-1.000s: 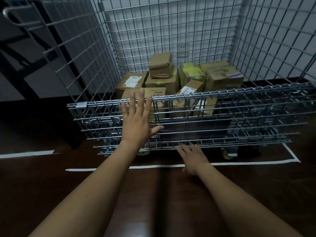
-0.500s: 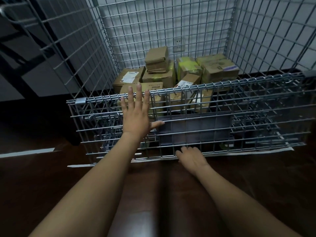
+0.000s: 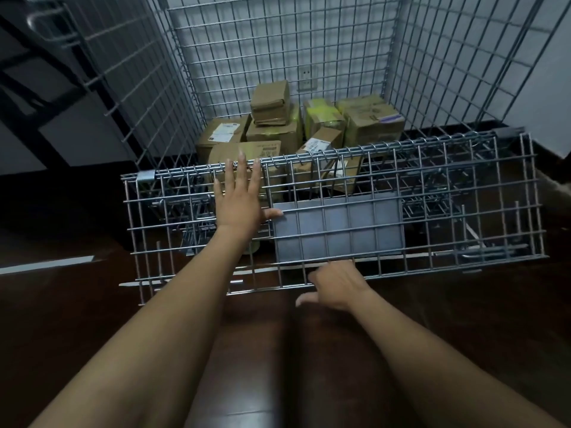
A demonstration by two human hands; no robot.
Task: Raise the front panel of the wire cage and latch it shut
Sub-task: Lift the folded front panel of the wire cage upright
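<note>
The wire cage [image 3: 278, 41] stands open at the front, its tall mesh walls behind and at both sides. Its front panel [image 3: 463, 267] hangs from a hinge rail along the low front wall and tilts outward, with the free edge lifted toward me. A grey plate [image 3: 338, 227] is fixed in the panel's middle. My left hand [image 3: 239, 202] lies flat on the mesh near the hinge rail, fingers spread. My right hand [image 3: 336, 285] grips the panel's free lower edge, its fingers hidden under the wire.
Several cardboard boxes [image 3: 268, 131] are stacked inside the cage at the back. A metal clip [image 3: 145, 175] sits at the left end of the hinge rail. White tape lines [image 3: 46, 264] mark the dark wooden floor. A wall socket [image 3: 307, 77] shows through the back mesh.
The panel's free edge has swung up and outward from hanging down. My right hand went from beside the edge to under it; my left hand stayed flat on the mesh.
</note>
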